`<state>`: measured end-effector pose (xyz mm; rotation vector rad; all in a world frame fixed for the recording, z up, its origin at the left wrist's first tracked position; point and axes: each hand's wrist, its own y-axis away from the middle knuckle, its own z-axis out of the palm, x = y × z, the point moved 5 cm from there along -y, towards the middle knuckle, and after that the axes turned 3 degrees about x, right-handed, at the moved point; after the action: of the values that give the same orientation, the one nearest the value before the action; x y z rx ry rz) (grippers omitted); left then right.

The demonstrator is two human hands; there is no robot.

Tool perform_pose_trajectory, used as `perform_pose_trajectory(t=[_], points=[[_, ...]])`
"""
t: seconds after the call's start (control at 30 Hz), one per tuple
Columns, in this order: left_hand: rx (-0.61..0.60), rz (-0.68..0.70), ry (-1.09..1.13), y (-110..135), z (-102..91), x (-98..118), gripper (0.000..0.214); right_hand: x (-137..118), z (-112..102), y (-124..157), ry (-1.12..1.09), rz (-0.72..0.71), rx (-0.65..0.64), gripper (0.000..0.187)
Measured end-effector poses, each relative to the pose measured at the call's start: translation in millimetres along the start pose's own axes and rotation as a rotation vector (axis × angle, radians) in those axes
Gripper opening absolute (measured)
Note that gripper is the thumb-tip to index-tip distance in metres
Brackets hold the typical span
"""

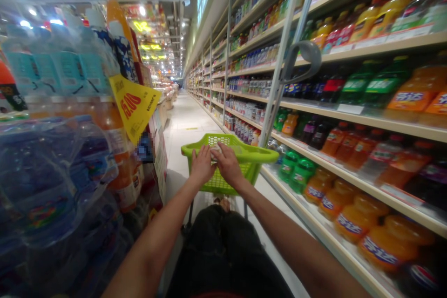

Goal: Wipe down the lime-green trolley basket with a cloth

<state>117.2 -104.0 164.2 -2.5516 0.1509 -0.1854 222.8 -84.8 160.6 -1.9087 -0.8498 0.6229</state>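
While both your arms stretch straight ahead from the bottom of the frame, your left hand (201, 164) and right hand (227, 164) sit side by side at the centre, knuckles up and close enough to touch, each curled down over the near rim of the green basket (246, 152). Your wrists are level and your elbows nearly straight, the right forearm running in from the lower right and the left from the lower middle. Your fingertips drop inside the rim and are hidden, and a pale scrap shows between the two hands that you cannot make out. The basket's underside is blocked by your dark trousers (220, 247), which fill the bottom centre. A grey pole (283, 63) slants up from just right of the basket to the top edge, with a grey loop (309, 58) on it; where its foot ends is hidden. At the left, plastic-wrapped packs (52, 172) are blurred and cut off by the frame, and a patch beside them is pixelated. Count two hands, one basket, one pole and one yellow tag (134, 104); the bottles on the shelves (349, 120) at the right are too many and too smeared to count.
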Motion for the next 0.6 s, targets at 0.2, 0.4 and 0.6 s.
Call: perform_pose_trajectory(t=[0.2,0.4,0.6], points=[[0.037,-0.049,-0.032,7.8,4.0,-14.9,0.062,46.2,-35.6,12.9,0.068,0.156,0.122,0.035],[0.043,-0.068,-0.03,8.1,6.1,-6.8,0.065,12.9,-11.2,6.8,0.076,0.111,0.066,0.037],[0.02,-0.048,-0.034,9.2,3.1,-7.9,0.066,9.2,-4.8,4.3,0.031,0.063,0.0,0.033]])
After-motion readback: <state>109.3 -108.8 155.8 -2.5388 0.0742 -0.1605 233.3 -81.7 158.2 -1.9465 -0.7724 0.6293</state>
